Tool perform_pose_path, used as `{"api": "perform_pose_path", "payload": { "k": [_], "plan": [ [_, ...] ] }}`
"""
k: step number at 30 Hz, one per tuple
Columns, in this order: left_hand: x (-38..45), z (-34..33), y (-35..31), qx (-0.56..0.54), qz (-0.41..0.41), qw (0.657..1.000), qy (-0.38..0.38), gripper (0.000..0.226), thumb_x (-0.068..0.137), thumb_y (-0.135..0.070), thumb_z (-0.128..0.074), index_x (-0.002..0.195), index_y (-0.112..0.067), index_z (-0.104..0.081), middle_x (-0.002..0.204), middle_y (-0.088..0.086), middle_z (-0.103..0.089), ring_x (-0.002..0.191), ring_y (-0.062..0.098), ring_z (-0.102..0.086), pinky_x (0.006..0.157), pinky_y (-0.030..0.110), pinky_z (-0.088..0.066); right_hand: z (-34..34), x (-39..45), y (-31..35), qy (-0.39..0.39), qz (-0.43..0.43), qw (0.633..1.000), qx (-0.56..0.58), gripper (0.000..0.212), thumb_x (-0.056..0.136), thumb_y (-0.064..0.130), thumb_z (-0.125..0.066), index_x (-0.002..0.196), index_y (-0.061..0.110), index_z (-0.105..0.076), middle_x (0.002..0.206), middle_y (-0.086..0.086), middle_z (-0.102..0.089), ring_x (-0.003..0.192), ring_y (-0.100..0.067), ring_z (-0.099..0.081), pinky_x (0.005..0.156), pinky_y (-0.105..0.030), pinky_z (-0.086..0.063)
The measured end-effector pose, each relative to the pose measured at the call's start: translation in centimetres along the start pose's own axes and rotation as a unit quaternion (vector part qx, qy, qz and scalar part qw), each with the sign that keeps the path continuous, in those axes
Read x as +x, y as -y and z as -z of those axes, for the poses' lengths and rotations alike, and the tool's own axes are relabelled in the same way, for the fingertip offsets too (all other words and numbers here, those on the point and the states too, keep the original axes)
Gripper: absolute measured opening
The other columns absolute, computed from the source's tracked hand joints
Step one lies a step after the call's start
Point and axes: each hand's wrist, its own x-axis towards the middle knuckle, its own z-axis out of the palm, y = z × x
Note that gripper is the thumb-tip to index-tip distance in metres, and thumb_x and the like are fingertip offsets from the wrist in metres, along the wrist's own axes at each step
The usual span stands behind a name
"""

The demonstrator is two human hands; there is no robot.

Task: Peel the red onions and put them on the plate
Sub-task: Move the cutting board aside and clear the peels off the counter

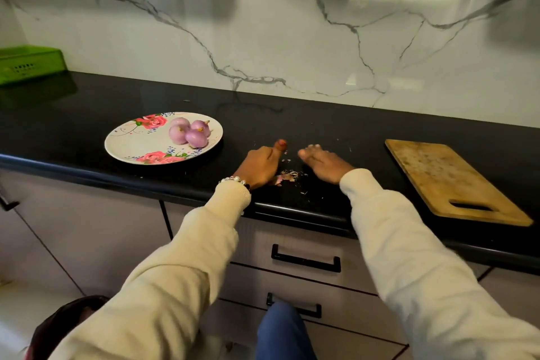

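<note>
**Both hands down among onion peel on a black bench**

Left hand (261,165) resting on the bench (87,114), fingers curled under into a loose fist, thumb stretched forward with a red-painted nail. Hard to tell whether that grip encloses any peel; a clump of pink and papery onion skin (285,176) lying just beside its heel, touching it. Pearl bracelet (233,180) at that wrist, cream sleeve behind it.

Right hand (321,165) lying flat, palm down, fingers straight and together, grip released, holding nothing. Small dry flakes of peel scattered on the dark surface between and around both hands.

To the left, near the left hand but apart from it, a white plate (131,143) printed with pink roses. Three peeled red onions (190,131), pale purple, bunched together and touching on its far right part.

To the right, well apart, a worn wooden cutting board (447,181) lying flat near the bench edge. Far left, a green plastic basket (30,64) against the white marbled wall.
</note>
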Motion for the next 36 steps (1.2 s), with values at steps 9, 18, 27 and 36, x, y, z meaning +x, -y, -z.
{"api": "perform_pose_path", "payload": {
  "k": [9,18,27,36],
  "plan": [
    [-5.0,1.7,1.5,-0.418,0.023,0.882,-0.216,0.027,0.103,-0.022,-0.046,0.093,-0.009,-0.067,0.094,0.012,-0.072,0.089,0.026,-0.071,0.083,0.038,-0.057,-1.4,-2.2,0.1,0.007,0.09,0.983,0.161,0.05,0.107,0.039,-0.031,0.149,0.013,-0.042,0.154,-0.001,-0.04,0.144,-0.014,-0.034,0.119,-0.031,-0.022],
    [-10.9,-3.0,2.6,-0.631,0.329,0.69,0.134,0.038,0.102,-0.016,-0.035,0.105,0.012,-0.061,0.101,0.034,-0.067,0.081,0.044,-0.07,0.07,0.044,-0.06,-3.2,-1.3,2.9,0.061,0.098,0.986,0.122,0.051,0.108,0.039,-0.032,0.151,0.012,-0.038,0.159,-0.005,-0.035,0.148,-0.019,-0.028,0.12,-0.032,-0.016],
    [-9.6,-6.3,5.8,-0.696,0.333,0.611,0.18,0.069,0.104,-0.037,-0.023,0.115,0.022,-0.056,0.12,0.041,-0.056,0.108,0.051,-0.059,0.101,0.055,-0.038,-2.6,-0.4,2.9,0.039,0.098,0.977,0.184,0.053,0.106,0.047,-0.027,0.142,0.019,-0.054,0.151,-0.006,-0.048,0.141,-0.019,-0.04,0.116,-0.03,-0.022],
    [-8.8,-6.2,4.4,-0.768,0.254,0.545,0.22,0.081,0.083,-0.049,-0.048,0.134,0.013,-0.046,0.126,0.044,-0.05,0.103,0.058,-0.059,0.084,0.063,-0.05,-4.8,-2.5,4.1,0.154,0.229,0.952,0.134,0.05,0.104,0.05,-0.032,0.142,0.024,-0.053,0.156,0.008,-0.039,0.146,-0.009,-0.032,0.122,-0.035,-0.022]
  ]
}}
